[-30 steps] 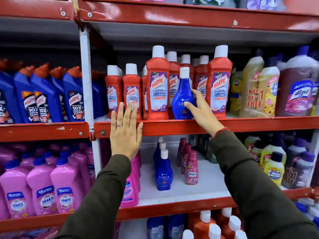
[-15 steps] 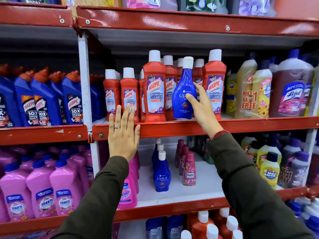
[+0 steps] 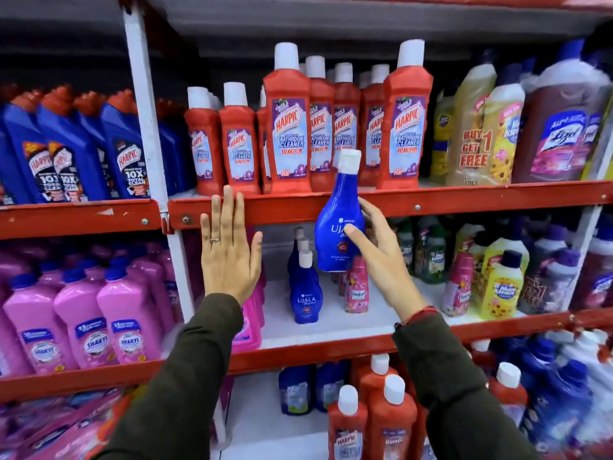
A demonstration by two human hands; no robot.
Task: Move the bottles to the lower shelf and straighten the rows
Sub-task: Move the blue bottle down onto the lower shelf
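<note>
Head view, right hand (image 3: 381,260) fingers holding one Ujala bottle (image 3: 340,224), left hand (image 3: 229,254) flat, three shelved.

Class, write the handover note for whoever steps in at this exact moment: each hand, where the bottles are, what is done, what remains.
Right hand: gripping the blue Ujala bottle in mid-air, in front of the red shelf edge.
Left hand: open, flat against that edge, holding nothing.
Done: the bottle is off the Harpic shelf.
Left: set it with the Ujala row on the lower shelf, then straighten the rows.
</note>
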